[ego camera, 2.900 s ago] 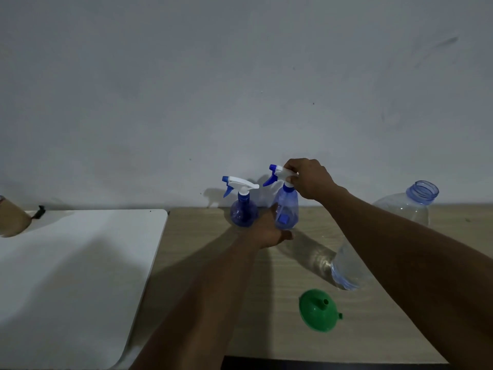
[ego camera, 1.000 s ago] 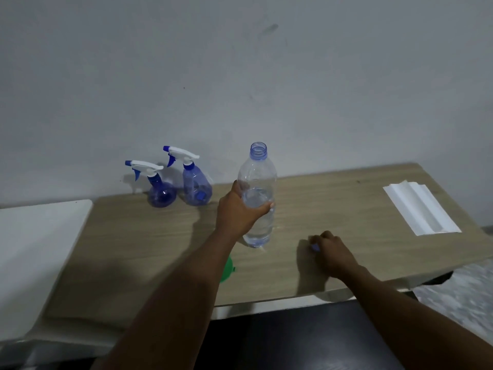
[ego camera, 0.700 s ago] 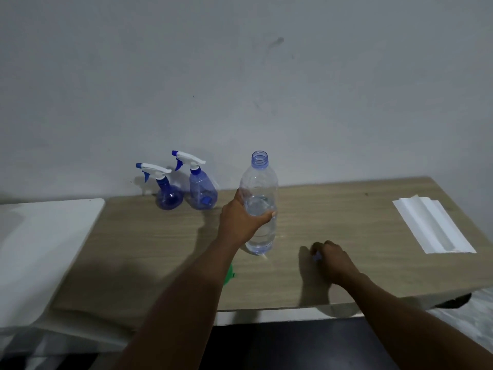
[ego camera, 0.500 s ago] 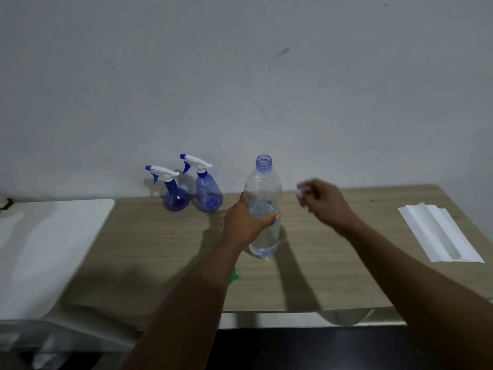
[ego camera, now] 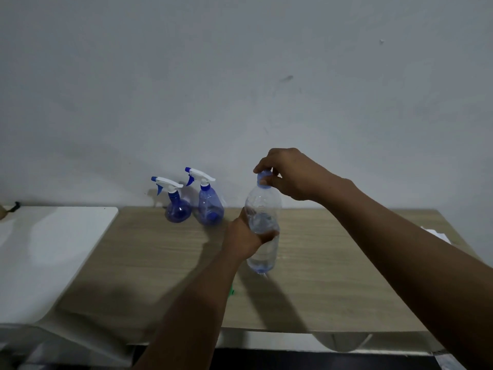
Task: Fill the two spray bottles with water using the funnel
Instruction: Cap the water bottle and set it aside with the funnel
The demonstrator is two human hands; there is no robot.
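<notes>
Two blue spray bottles with white trigger heads stand side by side at the back of the wooden table (ego camera: 333, 284): a round dark one (ego camera: 177, 210) and a taller one (ego camera: 210, 206). A clear water bottle (ego camera: 262, 206) stands upright to their right. My left hand (ego camera: 246, 237) grips its middle. My right hand (ego camera: 289, 173) pinches the blue cap (ego camera: 264, 178) on its neck. Only a sliver of the green funnel (ego camera: 232, 291) shows beside my left forearm.
A white table (ego camera: 45, 252) adjoins the wooden one on the left, with a brown object (ego camera: 3, 210) at its far edge. White folded paper (ego camera: 437, 235) peeks out behind my right forearm. A grey wall runs right behind the bottles.
My right hand picked the cap up off the table, rose and came onto the water bottle's neck. My left hand kept its hold on the bottle. Earlier, both hands were at the taller spray bottle.
</notes>
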